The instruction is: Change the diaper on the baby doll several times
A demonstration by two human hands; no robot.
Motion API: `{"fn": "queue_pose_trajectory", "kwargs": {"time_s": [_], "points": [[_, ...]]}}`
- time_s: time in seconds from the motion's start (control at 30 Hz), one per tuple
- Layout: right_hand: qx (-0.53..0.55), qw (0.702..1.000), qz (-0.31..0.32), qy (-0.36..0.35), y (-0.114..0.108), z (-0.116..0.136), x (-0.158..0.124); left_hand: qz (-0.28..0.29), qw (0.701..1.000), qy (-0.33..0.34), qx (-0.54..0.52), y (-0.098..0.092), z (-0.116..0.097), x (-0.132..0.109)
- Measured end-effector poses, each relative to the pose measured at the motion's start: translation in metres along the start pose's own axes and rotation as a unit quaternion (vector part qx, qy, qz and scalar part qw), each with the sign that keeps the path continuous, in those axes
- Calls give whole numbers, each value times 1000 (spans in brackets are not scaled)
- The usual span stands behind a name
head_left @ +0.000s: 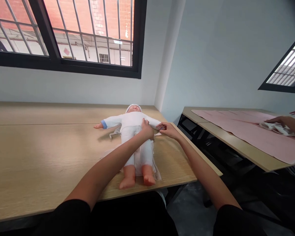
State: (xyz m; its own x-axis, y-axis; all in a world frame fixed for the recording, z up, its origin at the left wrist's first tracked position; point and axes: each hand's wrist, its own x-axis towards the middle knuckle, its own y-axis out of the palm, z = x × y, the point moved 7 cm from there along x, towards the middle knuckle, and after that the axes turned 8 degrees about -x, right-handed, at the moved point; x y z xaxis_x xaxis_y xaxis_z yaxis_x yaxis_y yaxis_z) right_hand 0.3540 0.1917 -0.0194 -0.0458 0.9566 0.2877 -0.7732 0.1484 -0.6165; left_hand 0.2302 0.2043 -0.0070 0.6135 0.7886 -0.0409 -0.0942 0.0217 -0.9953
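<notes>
Both the left hand and right hand were laid on the dressed baby doll, left fingers spread, right fingers together, neither clamped.

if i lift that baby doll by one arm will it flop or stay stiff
Probably a bit of both. The baby doll looks soft-bodied under its white suit, so the torso may sag. The bare feet look like moulded vinyl, so they likely stay firm. The capped head may be the heaviest part and could loll.
</notes>
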Motion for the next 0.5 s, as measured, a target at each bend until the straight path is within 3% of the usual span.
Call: {"fn": "queue_pose_trajectory", "kwargs": {"time_s": [0.13,0.33,0.5], "points": [[-66,997,21,17,4,-4,-2,-16,999,-26,-41,4,-5,5],[-140,988,65,19,19,-6,-4,-8,999,-27,15,4,-8,3],[-165,983,72,25,23,-4,-5,-44,999,25,2,-10,-11,-11]]}}
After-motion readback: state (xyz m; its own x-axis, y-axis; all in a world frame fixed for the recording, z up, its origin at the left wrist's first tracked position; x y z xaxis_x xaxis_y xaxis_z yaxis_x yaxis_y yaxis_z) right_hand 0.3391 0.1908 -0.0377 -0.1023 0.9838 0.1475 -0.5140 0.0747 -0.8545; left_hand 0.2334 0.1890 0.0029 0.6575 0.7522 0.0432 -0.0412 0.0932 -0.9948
